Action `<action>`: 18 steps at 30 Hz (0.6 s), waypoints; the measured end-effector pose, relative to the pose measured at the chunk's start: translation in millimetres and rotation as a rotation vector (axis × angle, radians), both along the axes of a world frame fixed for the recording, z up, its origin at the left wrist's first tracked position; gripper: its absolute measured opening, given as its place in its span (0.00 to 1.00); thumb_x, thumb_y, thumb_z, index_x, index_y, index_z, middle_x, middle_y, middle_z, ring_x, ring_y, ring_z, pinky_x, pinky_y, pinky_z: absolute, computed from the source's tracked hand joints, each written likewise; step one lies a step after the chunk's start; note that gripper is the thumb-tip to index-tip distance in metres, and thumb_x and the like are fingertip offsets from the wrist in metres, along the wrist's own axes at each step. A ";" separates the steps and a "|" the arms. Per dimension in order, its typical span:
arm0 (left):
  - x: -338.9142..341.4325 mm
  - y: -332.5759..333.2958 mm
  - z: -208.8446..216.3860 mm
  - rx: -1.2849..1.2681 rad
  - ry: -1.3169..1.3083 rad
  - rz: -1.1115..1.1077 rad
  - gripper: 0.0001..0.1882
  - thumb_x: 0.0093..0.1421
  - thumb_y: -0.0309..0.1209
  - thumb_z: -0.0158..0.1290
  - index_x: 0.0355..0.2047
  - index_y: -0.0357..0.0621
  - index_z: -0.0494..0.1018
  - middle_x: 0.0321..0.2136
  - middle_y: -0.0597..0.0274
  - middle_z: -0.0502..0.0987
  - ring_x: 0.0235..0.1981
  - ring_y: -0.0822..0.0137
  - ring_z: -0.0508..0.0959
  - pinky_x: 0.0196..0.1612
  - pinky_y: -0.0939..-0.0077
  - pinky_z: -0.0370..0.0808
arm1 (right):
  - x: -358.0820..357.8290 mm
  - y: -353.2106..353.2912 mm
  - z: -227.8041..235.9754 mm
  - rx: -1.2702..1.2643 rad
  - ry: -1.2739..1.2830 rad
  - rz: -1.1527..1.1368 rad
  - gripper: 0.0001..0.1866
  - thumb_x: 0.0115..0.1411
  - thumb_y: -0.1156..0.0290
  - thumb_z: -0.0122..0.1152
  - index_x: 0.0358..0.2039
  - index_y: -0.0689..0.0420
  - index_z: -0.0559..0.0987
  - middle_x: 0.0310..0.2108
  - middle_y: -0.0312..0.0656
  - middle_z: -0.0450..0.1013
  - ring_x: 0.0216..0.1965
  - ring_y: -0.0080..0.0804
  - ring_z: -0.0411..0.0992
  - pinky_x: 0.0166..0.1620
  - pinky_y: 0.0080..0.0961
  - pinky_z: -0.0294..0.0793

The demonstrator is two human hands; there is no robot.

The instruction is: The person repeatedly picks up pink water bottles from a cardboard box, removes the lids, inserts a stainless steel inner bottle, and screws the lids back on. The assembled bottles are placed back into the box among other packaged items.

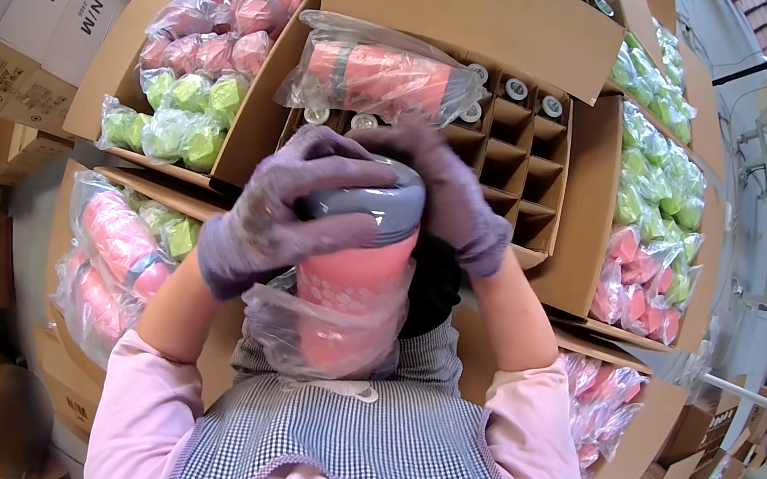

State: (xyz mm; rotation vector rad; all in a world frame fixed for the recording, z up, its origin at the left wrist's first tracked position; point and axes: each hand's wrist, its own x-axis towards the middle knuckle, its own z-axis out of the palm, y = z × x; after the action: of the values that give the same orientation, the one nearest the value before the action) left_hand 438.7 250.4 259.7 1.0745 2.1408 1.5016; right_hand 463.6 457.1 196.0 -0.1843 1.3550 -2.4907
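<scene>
A pink bottle with a glossy grey end stands in front of my body, grey end up. A clear plastic bag is bunched around its lower part. My left hand, in a purple-grey glove, wraps its fingers around the grey end from the left. My gloved right hand curls over the far right side of that end, its fingertips partly hidden and slightly blurred. Beyond my hands, another pink and grey bottle in a clear bag lies across the divided carton.
The divided carton holds several silver-topped pieces in its cells. Open cartons with bagged pink and green pieces flank it, one at left and one at right. White cartons are stacked at the far left.
</scene>
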 end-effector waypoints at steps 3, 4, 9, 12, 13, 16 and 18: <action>27.7 16.4 14.9 -0.219 0.462 0.091 0.24 0.56 0.36 0.61 0.52 0.39 0.77 0.43 0.46 0.76 0.44 0.48 0.76 0.51 0.59 0.71 | 0.3 -4.5 -14.6 0.514 0.565 -0.068 0.24 0.67 0.60 0.47 0.57 0.61 0.75 0.52 0.46 0.76 0.52 0.37 0.75 0.59 0.33 0.71; 36.8 22.0 16.8 -0.276 0.543 0.142 0.23 0.57 0.36 0.60 0.52 0.39 0.76 0.42 0.46 0.76 0.43 0.46 0.75 0.50 0.58 0.71 | -5.4 -1.9 -17.0 0.478 0.581 -0.012 0.26 0.64 0.59 0.51 0.58 0.61 0.74 0.52 0.46 0.76 0.52 0.37 0.75 0.59 0.33 0.71; 18.5 2.8 19.9 -0.168 0.227 0.049 0.24 0.58 0.33 0.57 0.55 0.39 0.75 0.46 0.46 0.75 0.48 0.49 0.76 0.56 0.60 0.69 | -2.6 2.9 -5.9 0.008 0.058 0.097 0.32 0.67 0.46 0.50 0.58 0.60 0.74 0.54 0.45 0.75 0.55 0.33 0.73 0.61 0.33 0.69; 3.3 -8.7 -1.4 0.024 0.023 0.029 0.25 0.56 0.32 0.58 0.54 0.37 0.75 0.51 0.48 0.73 0.54 0.56 0.74 0.60 0.63 0.68 | 7.3 -1.9 10.2 -0.042 -0.076 0.066 0.34 0.71 0.42 0.43 0.59 0.61 0.72 0.54 0.45 0.74 0.56 0.32 0.71 0.61 0.33 0.68; 3.5 -8.9 -3.6 0.015 0.054 0.030 0.24 0.56 0.32 0.58 0.54 0.37 0.76 0.51 0.49 0.73 0.54 0.56 0.74 0.60 0.63 0.68 | 3.6 -1.3 5.6 0.141 0.042 0.034 0.34 0.71 0.43 0.43 0.60 0.61 0.71 0.53 0.46 0.74 0.56 0.33 0.72 0.61 0.33 0.68; 4.8 -4.0 -2.4 -0.013 0.120 0.040 0.23 0.56 0.32 0.58 0.52 0.36 0.77 0.50 0.49 0.74 0.54 0.56 0.73 0.60 0.63 0.68 | -10.6 7.2 6.8 0.532 0.494 -0.050 0.26 0.71 0.55 0.47 0.61 0.60 0.69 0.51 0.50 0.76 0.53 0.43 0.75 0.59 0.36 0.70; 9.6 -3.3 3.2 -0.046 0.129 0.062 0.22 0.56 0.31 0.58 0.50 0.36 0.78 0.50 0.49 0.74 0.54 0.57 0.73 0.60 0.64 0.68 | -11.7 6.4 -6.7 0.637 0.643 -0.073 0.23 0.69 0.60 0.48 0.60 0.59 0.70 0.50 0.51 0.76 0.51 0.46 0.76 0.58 0.37 0.71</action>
State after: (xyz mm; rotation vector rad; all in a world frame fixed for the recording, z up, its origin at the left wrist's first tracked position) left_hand 448.3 247.1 262.9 1.1273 2.3037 1.4380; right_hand 452.0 463.5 189.3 -0.8417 2.3563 -1.9741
